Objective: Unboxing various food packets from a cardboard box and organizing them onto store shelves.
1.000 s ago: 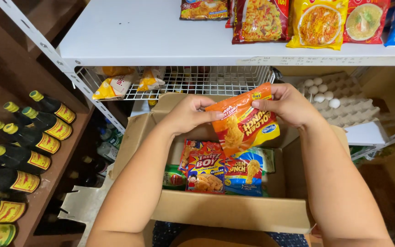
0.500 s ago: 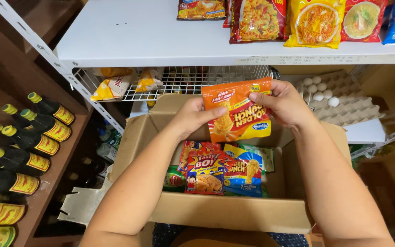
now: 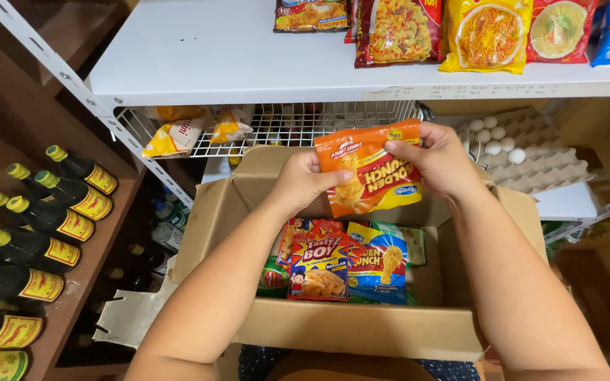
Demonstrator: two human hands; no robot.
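Both of my hands hold an orange snack packet (image 3: 372, 169) above an open cardboard box (image 3: 361, 328). My left hand (image 3: 303, 180) pinches its left edge. My right hand (image 3: 440, 159) grips its top right corner. The packet is upside down and faces me. Inside the box lie more packets: a red and yellow one (image 3: 319, 268), a blue and yellow one (image 3: 381, 264) and a green one (image 3: 412, 242) behind them.
A white shelf (image 3: 227, 56) above carries a row of noodle packets (image 3: 460, 28). A wire basket (image 3: 277, 127) beneath holds yellow packets. Dark bottles with yellow caps (image 3: 51, 219) lie on a wooden rack at left. An egg tray (image 3: 531, 152) sits at right.
My hands have lifted the orange packet higher and turned it flat toward me, from a tilted position just above the box.
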